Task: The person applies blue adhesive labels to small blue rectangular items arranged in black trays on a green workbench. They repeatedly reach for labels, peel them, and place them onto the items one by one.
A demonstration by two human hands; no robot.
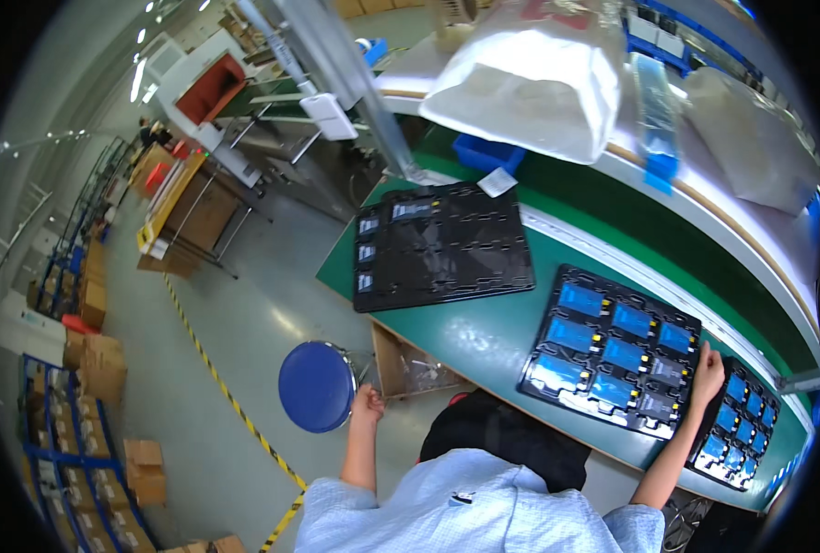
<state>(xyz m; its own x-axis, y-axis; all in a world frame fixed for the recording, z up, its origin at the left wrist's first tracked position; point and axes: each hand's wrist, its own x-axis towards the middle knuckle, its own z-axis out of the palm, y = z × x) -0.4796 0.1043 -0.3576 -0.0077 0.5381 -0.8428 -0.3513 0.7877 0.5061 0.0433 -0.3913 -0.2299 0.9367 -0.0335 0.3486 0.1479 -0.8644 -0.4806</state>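
Observation:
My right hand (708,373) is closed at the right edge of a black plastic tray (544,376). Whatever its fingers pinch, if anything, is hidden. Flat blue rectangular pieces (623,355) with small yellow tabs fill most of this tray's pockets; a couple at its right side look dark grey. Off the bench, beside a round blue stool (316,387), my left hand (367,404) is curled closed. I cannot make out what is in it.
A larger black tray (465,244) with a few pieces along its left lies on the green bench (428,332). Another filled tray (732,424) is at the right. Above the bench runs a shelf with a white bag (530,83). An open carton (410,359) sits under the bench edge.

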